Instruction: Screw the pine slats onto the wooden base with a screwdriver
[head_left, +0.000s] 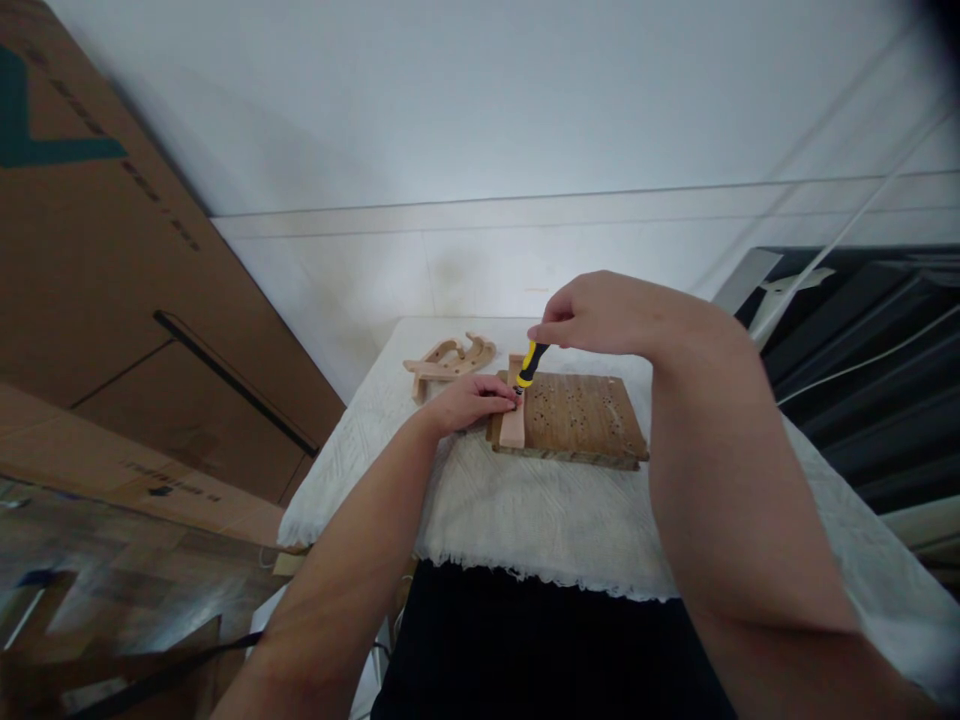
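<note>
A brown wooden board (pixel 581 418) with several small holes lies on a table covered by a white cloth (pixel 540 520). A pale wooden strip (pixel 514 424) rests along the board's left edge. My left hand (pixel 469 400) lies on that strip and holds it down, fingers together. My right hand (pixel 600 312) is closed around the top of a yellow and black screwdriver (pixel 528 366). The screwdriver stands nearly upright with its tip on the strip, just by my left fingertips.
A curved pale wooden piece (pixel 450 362) lies on the cloth behind my left hand. A large cardboard box (pixel 112 300) leans at the left. Dark fabric with white rods (pixel 862 350) fills the right side. A white wall stands behind the table.
</note>
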